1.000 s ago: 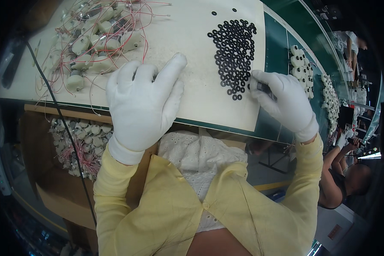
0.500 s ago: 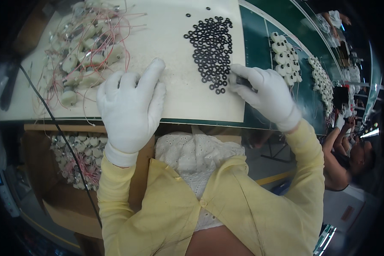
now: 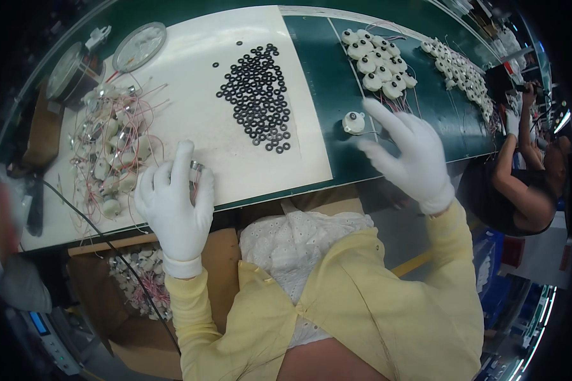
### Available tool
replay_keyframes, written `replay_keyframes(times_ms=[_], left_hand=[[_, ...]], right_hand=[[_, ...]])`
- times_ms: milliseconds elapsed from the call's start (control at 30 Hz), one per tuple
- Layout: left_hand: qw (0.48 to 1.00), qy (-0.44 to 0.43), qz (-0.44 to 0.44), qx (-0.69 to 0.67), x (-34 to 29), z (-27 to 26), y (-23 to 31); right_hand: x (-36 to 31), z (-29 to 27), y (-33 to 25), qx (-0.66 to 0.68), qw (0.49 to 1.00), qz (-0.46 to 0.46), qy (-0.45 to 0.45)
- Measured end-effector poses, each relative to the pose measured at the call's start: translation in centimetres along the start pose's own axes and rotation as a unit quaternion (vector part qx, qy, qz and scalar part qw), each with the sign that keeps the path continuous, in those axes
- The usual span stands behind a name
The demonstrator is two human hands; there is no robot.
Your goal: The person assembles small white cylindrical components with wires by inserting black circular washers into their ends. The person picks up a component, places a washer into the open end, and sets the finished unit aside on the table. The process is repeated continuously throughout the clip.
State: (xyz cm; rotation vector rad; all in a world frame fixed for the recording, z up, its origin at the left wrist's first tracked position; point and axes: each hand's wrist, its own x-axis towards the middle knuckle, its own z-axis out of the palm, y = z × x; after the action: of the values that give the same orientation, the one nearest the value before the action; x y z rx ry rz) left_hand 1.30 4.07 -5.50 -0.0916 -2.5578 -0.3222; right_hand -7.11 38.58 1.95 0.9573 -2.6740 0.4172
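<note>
Over the left part of the white work surface, my left hand (image 3: 175,206), in a white glove, has a small silver cylindrical motor (image 3: 196,166) between thumb and forefinger; the glove hides most of it. My right hand (image 3: 410,155), also gloved, hovers above the green mat with thumb and forefinger spread and nothing between them. Close to its fingertips sits a single round white motor unit (image 3: 353,122) with a black ring on top. Many black rubber rings (image 3: 254,95) lie spread on the white sheet between my hands. Left of them is a tangled pile of white motor units with pink wires (image 3: 111,149).
Grouped white units with black rings (image 3: 378,63) stand on the green mat, another cluster (image 3: 461,73) farther right. Clear round tubs (image 3: 140,47) are at the back left. A cardboard box (image 3: 127,330) of units is below the table edge. Another person (image 3: 527,184) works at right.
My right hand has moved from beside the rings onto the green mat and opened; a single ringed unit now sits there. My left hand now holds a silver motor. The view has shifted.
</note>
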Motion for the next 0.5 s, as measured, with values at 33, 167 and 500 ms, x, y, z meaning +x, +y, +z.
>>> replay_keyframes(times_ms=[33,167,500], left_hand=[[0.999,0.006,-0.009,0.034,0.0,-0.2,0.3],[0.994,0.012,-0.042,0.097,-0.3,-0.5,0.8],[0.999,0.043,0.009,-0.028,0.1,-2.2,2.1]], right_hand=[[0.7,0.5,-0.2,-0.002,1.000,0.016,0.013],[0.7,4.5,2.2,-0.068,0.996,-0.024,0.052],[-0.8,3.3,-0.3,0.180,0.961,0.045,0.205]])
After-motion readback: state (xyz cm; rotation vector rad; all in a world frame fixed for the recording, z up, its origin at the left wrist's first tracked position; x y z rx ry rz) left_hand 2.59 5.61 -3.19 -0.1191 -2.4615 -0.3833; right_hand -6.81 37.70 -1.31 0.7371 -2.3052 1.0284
